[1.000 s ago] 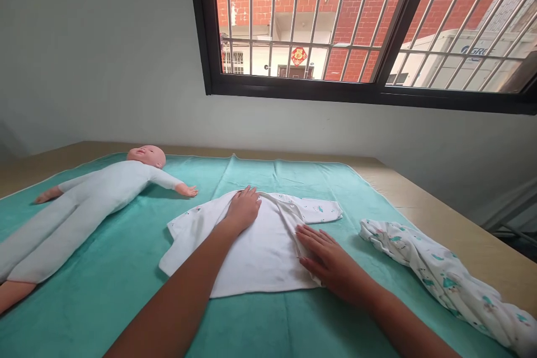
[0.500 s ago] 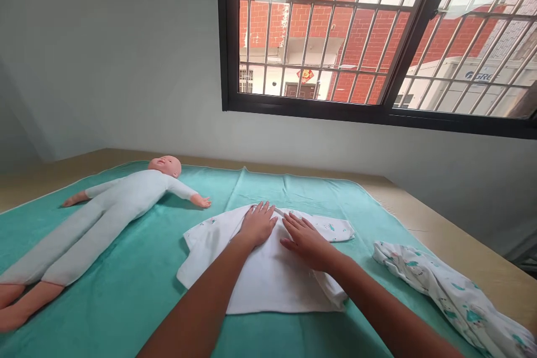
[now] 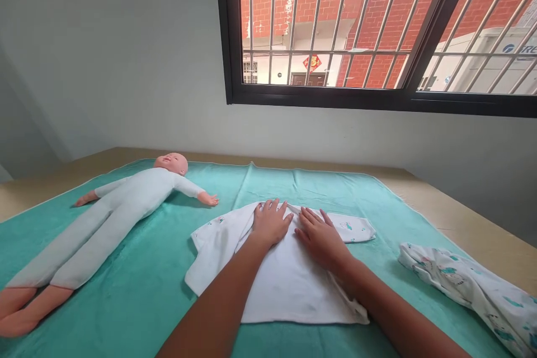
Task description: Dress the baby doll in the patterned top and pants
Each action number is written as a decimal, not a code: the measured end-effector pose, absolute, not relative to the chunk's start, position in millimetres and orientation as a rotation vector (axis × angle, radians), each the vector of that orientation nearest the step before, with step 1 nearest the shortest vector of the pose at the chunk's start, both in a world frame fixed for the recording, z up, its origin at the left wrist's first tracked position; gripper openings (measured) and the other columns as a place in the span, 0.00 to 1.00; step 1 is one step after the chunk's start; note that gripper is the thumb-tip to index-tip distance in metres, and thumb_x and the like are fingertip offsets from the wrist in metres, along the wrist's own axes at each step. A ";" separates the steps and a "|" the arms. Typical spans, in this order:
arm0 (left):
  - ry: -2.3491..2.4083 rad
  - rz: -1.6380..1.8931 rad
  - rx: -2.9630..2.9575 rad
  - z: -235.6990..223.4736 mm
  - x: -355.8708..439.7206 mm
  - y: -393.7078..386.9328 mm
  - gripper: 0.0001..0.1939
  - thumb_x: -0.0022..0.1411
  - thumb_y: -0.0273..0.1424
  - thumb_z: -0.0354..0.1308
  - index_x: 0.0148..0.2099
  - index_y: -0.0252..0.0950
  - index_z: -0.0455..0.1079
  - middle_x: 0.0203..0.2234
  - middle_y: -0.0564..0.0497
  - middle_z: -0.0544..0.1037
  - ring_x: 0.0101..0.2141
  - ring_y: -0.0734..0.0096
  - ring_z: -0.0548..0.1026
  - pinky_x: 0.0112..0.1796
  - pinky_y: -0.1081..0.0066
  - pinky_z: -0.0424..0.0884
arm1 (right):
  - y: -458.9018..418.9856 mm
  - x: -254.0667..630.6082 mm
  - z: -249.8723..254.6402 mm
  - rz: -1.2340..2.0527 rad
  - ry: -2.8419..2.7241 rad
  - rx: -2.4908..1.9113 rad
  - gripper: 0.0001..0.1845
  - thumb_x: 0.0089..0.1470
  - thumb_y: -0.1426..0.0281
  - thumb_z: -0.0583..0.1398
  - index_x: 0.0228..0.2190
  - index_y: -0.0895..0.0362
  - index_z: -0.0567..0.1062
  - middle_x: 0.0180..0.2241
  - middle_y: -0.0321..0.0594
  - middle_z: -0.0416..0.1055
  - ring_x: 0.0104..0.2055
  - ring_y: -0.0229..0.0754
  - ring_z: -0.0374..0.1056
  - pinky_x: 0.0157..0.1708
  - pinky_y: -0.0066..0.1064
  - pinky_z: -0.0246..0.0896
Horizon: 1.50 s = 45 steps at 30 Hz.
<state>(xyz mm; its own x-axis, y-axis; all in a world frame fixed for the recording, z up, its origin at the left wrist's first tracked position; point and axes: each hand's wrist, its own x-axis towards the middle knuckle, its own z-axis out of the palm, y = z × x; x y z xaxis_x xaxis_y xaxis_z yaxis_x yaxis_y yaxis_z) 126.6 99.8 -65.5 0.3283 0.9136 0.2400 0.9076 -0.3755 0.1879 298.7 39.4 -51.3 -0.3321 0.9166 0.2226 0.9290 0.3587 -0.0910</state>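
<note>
A white baby garment (image 3: pixel 277 279) lies spread on the teal cloth (image 3: pixel 138 285) in front of me. My left hand (image 3: pixel 271 222) rests flat on its upper middle, fingers spread. Right beside it, my right hand (image 3: pixel 321 238) also lies flat on the garment, fingers stretched toward the collar. The two hands are almost touching. Neither holds anything. One printed sleeve (image 3: pixel 350 229) sticks out to the right of my right hand.
A baby doll (image 3: pixel 113 212) in a pale suit lies on its back at the left, arms out. A printed garment (image 3: pixel 470 285) is crumpled at the right. The wooden table edge (image 3: pixel 461 218) runs along the right; a barred window (image 3: pixel 369 28) is behind.
My right hand has slid from the garment's right side up toward the collar, next to my left hand. The view has shifted slightly left.
</note>
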 end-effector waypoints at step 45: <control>1.442 0.780 2.750 -51.9 132.4 87.4 0.15 0.69 0.33 0.44 0.52 0.45 0.69 0.50 0.49 0.75 0.58 0.56 0.61 0.60 0.40 0.40 | 46.6 336.5 -51.0 0.122 -1.828 -1.806 0.13 0.57 0.58 0.54 0.29 0.52 0.72 0.33 0.38 0.74 0.32 0.42 0.68 0.32 0.32 0.58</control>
